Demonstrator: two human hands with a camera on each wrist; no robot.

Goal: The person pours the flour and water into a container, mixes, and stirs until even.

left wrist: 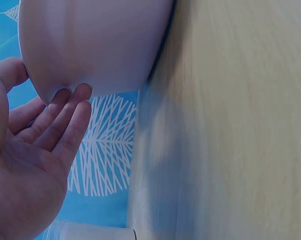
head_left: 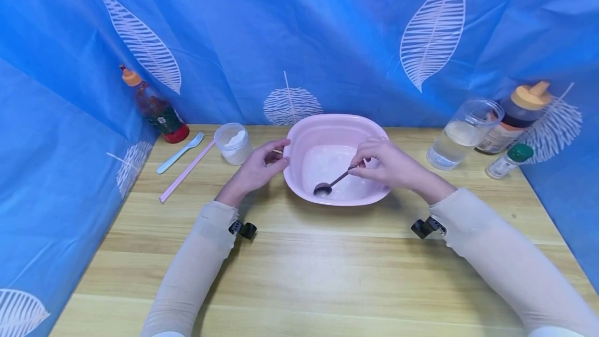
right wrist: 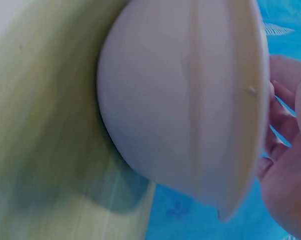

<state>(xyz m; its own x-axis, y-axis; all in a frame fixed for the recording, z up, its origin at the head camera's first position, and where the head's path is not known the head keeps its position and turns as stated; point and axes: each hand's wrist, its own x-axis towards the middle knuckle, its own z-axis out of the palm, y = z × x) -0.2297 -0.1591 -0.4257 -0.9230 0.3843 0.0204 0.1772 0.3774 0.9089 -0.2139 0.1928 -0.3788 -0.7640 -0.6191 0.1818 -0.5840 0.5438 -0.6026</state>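
Observation:
A pink plastic basin (head_left: 337, 124) stands on the table, its inside bottom looking pale and whitish; whether it holds anything I cannot tell. My left hand (head_left: 259, 168) is at the basin's left side, thumb at the rim and fairly straight fingers (left wrist: 73, 120) touching the outer wall. Over the right side of the basin, my right hand (head_left: 386, 163) pinches the handle of a small dark brown spoon (head_left: 323, 189). The spoon's bowl points down-left, low inside the basin. In the right wrist view the basin wall (right wrist: 170, 100) hides the spoon.
Left of the basin are a clear tub of white powder (head_left: 235, 147), a pink straw (head_left: 187, 170), a light blue fork (head_left: 180, 153) and a red sauce bottle (head_left: 161, 111). Rightward stand a glass of clear liquid (head_left: 451, 144), a dark sauce bottle (head_left: 496, 137) and a green-capped shaker (head_left: 507, 163).

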